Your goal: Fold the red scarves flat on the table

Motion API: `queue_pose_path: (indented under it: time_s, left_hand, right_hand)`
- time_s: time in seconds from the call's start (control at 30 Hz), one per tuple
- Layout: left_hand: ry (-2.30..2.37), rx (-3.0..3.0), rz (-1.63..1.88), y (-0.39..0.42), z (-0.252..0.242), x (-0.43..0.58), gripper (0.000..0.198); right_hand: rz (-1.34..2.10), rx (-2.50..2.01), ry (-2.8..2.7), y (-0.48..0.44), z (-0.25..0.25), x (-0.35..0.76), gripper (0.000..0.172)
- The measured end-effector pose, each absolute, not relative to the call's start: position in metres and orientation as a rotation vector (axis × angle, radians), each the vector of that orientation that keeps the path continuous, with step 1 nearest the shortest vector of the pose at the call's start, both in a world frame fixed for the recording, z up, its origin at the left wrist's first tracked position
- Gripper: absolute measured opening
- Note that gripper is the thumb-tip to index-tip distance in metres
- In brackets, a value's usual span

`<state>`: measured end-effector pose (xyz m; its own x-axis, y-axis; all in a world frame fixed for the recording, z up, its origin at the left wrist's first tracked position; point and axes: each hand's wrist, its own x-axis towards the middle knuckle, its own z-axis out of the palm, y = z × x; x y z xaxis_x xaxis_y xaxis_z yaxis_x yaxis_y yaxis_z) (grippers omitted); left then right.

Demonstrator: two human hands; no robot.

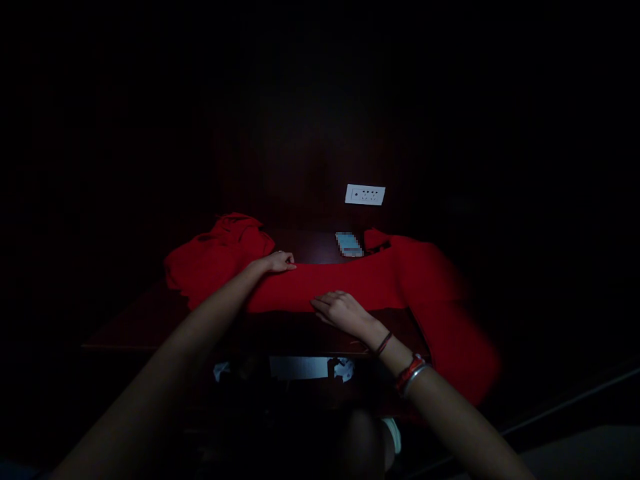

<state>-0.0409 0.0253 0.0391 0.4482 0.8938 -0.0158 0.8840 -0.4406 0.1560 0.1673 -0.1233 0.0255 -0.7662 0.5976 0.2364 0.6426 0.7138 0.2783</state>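
Observation:
A long red cloth (360, 277) lies across the dark table, its middle part spread out as a flat band. My left hand (280, 261) is at the band's far edge, thumb and fingers pinched on the fabric. At the near edge, my right hand (343, 311) has its fingers pressed together on the cloth, with the thumb side partly hidden. To the left the fabric bunches into a crumpled heap. On the right it spreads wide and hangs over the table's edge. Bands and a bracelet circle my right wrist.
Behind the cloth a phone-like object (349, 244), its face pixelated, lies on the table (300, 244). A white socket plate (365, 195) is on the dark wall. Beneath the table's front edge, pale items (300, 367) show dimly. The surroundings are very dark.

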Motion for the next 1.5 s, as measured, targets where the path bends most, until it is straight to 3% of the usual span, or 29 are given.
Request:
queue_pose_path:
  time_s: [0.17,0.3,0.53,0.63,0.93,1.17,1.5]
  left_hand:
    - [1.256,2.850,0.473,-0.021,0.041,-0.045,0.032]
    - [0.845,3.013,0.324,-0.076,0.040,-0.063,0.029]
    - [0.896,3.324,0.076,-0.096,0.032,-0.060,0.024]
    - [0.997,3.381,0.153,-0.094,0.025,-0.047,0.017]
    - [1.086,3.322,0.525,-0.092,0.007,-0.044,0.020]
    - [0.957,3.322,0.504,-0.094,0.011,-0.042,0.019]
    - [0.842,3.058,0.517,-0.095,0.022,-0.048,0.026]
  right_hand:
    - [-0.553,-0.995,-2.832,-0.122,0.025,0.165,0.017]
    - [-0.403,-0.980,-2.790,-0.124,0.023,0.171,0.020]
    - [-0.251,-0.966,-2.633,-0.124,0.013,0.181,0.026]
    - [-0.302,-1.010,-2.597,-0.121,0.010,0.179,0.026]
    - [-0.523,-1.094,-2.584,-0.120,0.009,0.172,0.020]
    - [-0.650,-1.077,-2.597,-0.124,0.012,0.171,0.018]
    - [-0.547,-1.066,-2.641,-0.130,0.017,0.171,0.017]
